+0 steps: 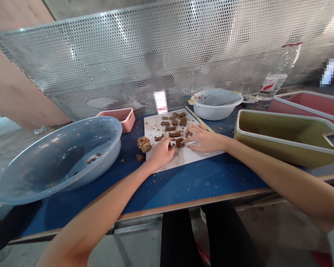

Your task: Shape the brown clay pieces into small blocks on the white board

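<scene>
A white cutting board (200, 154) lies on the blue table (183, 185) with several small brown clay-like pieces (171, 123) spread over it. My left hand (161, 152) rests on the board's near left part, fingers curled and pinching at a brown piece (179, 142). My right hand (202, 138) lies beside it, fingers bent down and pressing on the same brown piece from the right. A bigger brown lump (144, 144) sits just off the board's left edge.
A large blue basin (58, 159) stands at the left, a small pink tray (119, 118) behind it. A white bowl (215, 104), a plastic bottle (278, 72), an olive bin (289, 137) and a pink bin (308, 104) stand right. A perforated metal screen (156, 55) walls the back.
</scene>
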Demonstrator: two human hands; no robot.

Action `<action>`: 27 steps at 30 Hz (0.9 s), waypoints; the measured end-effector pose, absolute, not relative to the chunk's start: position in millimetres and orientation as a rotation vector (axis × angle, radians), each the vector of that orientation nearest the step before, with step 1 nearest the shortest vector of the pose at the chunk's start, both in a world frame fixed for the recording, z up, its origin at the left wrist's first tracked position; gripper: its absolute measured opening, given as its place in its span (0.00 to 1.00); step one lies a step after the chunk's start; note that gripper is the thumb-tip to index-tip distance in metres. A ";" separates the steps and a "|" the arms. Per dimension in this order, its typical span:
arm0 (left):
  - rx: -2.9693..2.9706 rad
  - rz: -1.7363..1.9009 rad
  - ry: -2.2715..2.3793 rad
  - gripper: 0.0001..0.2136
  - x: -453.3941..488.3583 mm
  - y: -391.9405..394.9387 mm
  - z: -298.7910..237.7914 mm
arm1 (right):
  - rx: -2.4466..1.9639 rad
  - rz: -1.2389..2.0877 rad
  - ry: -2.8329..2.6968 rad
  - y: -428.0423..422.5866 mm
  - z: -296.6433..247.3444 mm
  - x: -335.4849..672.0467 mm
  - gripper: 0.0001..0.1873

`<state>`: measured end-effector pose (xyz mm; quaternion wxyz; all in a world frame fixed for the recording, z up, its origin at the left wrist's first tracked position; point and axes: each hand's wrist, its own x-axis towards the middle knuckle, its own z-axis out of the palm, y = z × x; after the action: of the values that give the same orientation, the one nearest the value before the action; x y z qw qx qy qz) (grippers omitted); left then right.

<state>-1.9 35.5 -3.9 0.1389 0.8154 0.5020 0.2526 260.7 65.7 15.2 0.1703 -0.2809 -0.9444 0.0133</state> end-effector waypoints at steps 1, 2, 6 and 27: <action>2.359 0.735 1.444 0.16 -2.0 35.4 -3.9 | -0.787 0.008 -2.666 66.9 14.7 261.6 0.15; 2.358 0.739 1.439 0.17 -2.1 35.4 -4.0 | -0.779 -0.014 -2.651 68.0 14.2 262.3 0.15; 2.347 0.742 1.443 0.16 -2.4 35.9 -5.0 | -0.762 0.066 -2.660 67.9 12.8 260.8 0.17; 2.351 0.712 1.475 0.15 -1.8 35.7 -3.9 | -0.717 0.150 -2.610 84.9 4.1 270.4 0.15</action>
<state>-1.8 35.7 -3.9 0.1377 0.8126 0.5100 0.2461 270.4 84.9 4.1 0.2136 -0.2583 -0.9406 0.0541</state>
